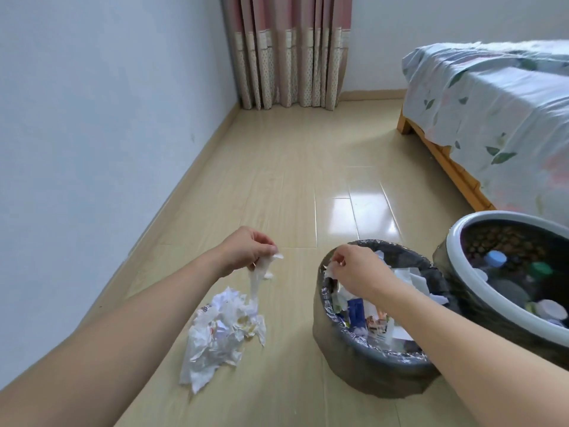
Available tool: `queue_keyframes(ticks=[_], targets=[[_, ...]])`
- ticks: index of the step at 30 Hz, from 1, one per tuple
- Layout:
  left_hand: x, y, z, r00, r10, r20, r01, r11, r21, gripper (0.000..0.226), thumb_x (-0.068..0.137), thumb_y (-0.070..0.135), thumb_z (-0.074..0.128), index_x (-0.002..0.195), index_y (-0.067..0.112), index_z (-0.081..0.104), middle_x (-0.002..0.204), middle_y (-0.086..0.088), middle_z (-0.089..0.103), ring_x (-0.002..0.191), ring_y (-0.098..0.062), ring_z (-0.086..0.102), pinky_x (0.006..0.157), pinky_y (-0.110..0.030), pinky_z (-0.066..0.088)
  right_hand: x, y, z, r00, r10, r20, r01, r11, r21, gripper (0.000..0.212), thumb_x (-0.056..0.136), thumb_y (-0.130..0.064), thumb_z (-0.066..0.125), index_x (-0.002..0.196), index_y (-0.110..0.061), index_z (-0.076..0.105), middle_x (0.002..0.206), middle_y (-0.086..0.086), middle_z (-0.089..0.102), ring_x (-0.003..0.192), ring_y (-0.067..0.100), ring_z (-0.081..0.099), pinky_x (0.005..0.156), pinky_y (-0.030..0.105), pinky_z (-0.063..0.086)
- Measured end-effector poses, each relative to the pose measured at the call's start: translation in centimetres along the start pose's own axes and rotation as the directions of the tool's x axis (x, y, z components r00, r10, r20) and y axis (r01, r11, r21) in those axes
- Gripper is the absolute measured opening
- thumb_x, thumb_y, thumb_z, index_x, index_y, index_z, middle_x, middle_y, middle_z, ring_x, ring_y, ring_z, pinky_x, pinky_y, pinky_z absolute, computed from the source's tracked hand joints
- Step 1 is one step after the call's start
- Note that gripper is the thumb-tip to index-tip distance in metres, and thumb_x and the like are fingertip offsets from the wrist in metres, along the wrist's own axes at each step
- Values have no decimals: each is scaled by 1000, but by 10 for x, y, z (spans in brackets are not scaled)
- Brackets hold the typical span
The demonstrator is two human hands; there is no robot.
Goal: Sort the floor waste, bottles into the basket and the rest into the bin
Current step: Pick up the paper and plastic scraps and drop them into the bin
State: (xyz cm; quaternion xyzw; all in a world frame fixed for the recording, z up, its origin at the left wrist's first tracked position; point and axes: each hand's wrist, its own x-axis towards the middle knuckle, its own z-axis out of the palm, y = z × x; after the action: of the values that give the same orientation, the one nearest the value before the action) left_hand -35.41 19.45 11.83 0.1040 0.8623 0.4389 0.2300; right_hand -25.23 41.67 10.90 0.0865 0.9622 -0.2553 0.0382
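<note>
A: Lower centre of the frame: what does the left hand (250, 248) hold?

B: Its fingers pinch a twisted strip of white tissue (258, 274), which hangs down toward a crumpled pile of white paper and plastic waste (222, 331) lying on the wooden floor (292, 180). Whether the strip's lower end touches the pile cannot be told.

A: And the right hand (357, 271)?

B: Right of centre, above the near-left rim of the bin (363, 362). Its thumb and fingers pinch a small white scrap (330, 270) over the opening. The bin is lined with a dark bag and already holds paper and packaging.

A: Where is the basket (480, 283)?

B: Lower right of the frame, just beside the bin, apparently touching it. It has a pale rim and dark sides, and capped bottles (505, 272) lie inside.

A: Surroundings?

B: A bed (492, 112) with a leaf-print sheet at upper right, a pink and beige curtain (286, 50) at top centre, and a pale wall (107, 103) across the left
</note>
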Motion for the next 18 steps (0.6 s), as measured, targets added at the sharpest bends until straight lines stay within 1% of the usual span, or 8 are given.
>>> queue_keyframes(ticks=[3, 6, 8, 11, 13, 15, 16, 18], targets=[[0, 41, 20, 999, 32, -15, -32, 999, 5, 12, 88, 5, 66, 94, -3, 71, 74, -10, 64, 61, -19, 54, 50, -19, 43, -4, 34, -7, 996, 70, 51, -66, 996, -64, 16, 89, -16, 45, 92, -15, 61, 86, 0, 63, 74, 17, 59, 62, 31, 48], [4, 71, 53, 998, 57, -34, -57, 998, 8, 12, 87, 7, 65, 91, -2, 72, 71, -10, 66, 57, -18, 54, 52, -22, 46, -4, 58, -20, 982, 116, 147, -94, 984, -148, 18, 84, -5, 45, 88, -9, 62, 88, 8, 64, 69, 20, 58, 56, 29, 47], [6, 83, 82, 998, 62, -28, -61, 997, 35, 12, 87, 11, 65, 86, 2, 73, 71, -9, 66, 54, -18, 55, 53, -25, 48, -4, 72, -32, 982, 124, 145, -104, 984, -142, 20, 83, -5, 45, 90, -11, 63, 89, 6, 66, 75, 20, 62, 63, 30, 53], [9, 90, 130, 999, 43, -21, -41, 997, 58, 11, 87, 14, 63, 82, 9, 72, 66, -4, 64, 52, -16, 57, 51, -23, 46, -9, 93, -43, 985, 136, 110, -124, 987, -102, 22, 86, -7, 46, 100, -13, 62, 91, 2, 66, 80, 18, 62, 70, 31, 54], [12, 90, 155, 1000, 26, -11, -25, 996, 91, 13, 89, 16, 59, 87, 11, 71, 75, -2, 67, 57, -15, 63, 50, -24, 47, -13, 103, -42, 978, 152, 141, -139, 986, -98, 27, 87, -7, 48, 110, -13, 62, 98, 1, 66, 86, 18, 63, 78, 32, 56], [19, 89, 168, 1000, 22, -8, -21, 988, 152, 17, 92, 16, 56, 95, 14, 72, 88, -2, 69, 71, -15, 63, 61, -27, 50, -16, 105, -42, 969, 156, 191, -139, 985, -100, 34, 88, -7, 48, 120, -14, 59, 110, 3, 64, 96, 21, 62, 86, 34, 55], [22, 89, 170, 1000, 25, -12, -23, 984, 174, 19, 92, 16, 54, 100, 14, 71, 93, -3, 69, 75, -15, 62, 68, -30, 52, -17, 106, -43, 969, 154, 195, -136, 986, -101, 37, 88, -6, 47, 123, -14, 57, 114, 5, 63, 99, 22, 62, 87, 35, 55], [26, 89, 164, 1000, 22, -21, -18, 982, 188, 23, 93, 14, 51, 109, 14, 68, 100, -6, 69, 83, -20, 63, 81, -37, 57, -18, 105, -49, 978, 139, 154, -125, 987, -102, 40, 87, -4, 44, 123, -13, 58, 113, 5, 63, 96, 22, 62, 84, 34, 55]])
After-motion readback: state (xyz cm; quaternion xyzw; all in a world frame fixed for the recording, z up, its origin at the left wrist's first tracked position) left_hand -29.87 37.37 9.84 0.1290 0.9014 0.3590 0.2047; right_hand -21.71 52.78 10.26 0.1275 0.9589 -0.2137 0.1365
